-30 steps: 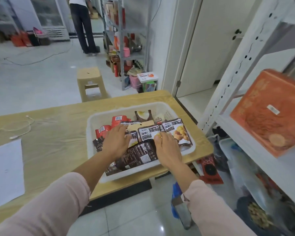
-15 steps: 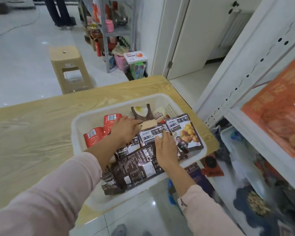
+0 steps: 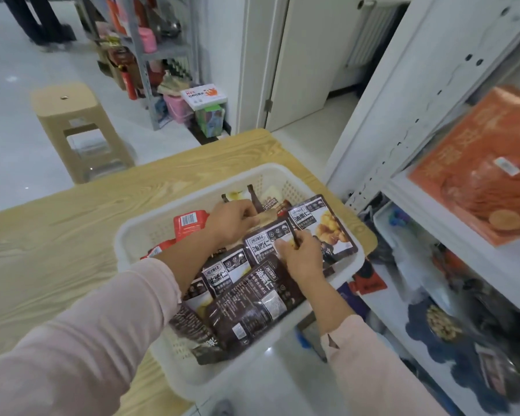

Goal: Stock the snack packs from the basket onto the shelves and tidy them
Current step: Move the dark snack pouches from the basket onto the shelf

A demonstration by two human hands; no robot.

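The white perforated plastic basket [image 3: 132,244] sits at the corner of the pale wood-grain table [image 3: 72,235] nearest the shelves, its near end hanging out past the table edge over the tiled floor. It is heaped with dark brown glossy snack packs [image 3: 252,307] lying overlapped at all angles, and a few red packs [image 3: 189,223] are pushed to its left side. Both of the person's arms, in pale pink sleeves, reach into it. The left hand [image 3: 231,223] is deep in the far half of the basket, fingers curled down over a small tan pack [image 3: 264,219] that it grips by the edge. The right hand [image 3: 300,256] is just beside it, thumb and fingertips pinching the lifted left edge of a brown-and-white pack printed with yellow nuts [image 3: 327,226], which lies against the basket's right wall. Right of the table stands the white metal shelving [image 3: 397,115], with a large orange packet [image 3: 478,175] lying on one shelf. A tan plastic stool [image 3: 66,103] stands beyond the table.
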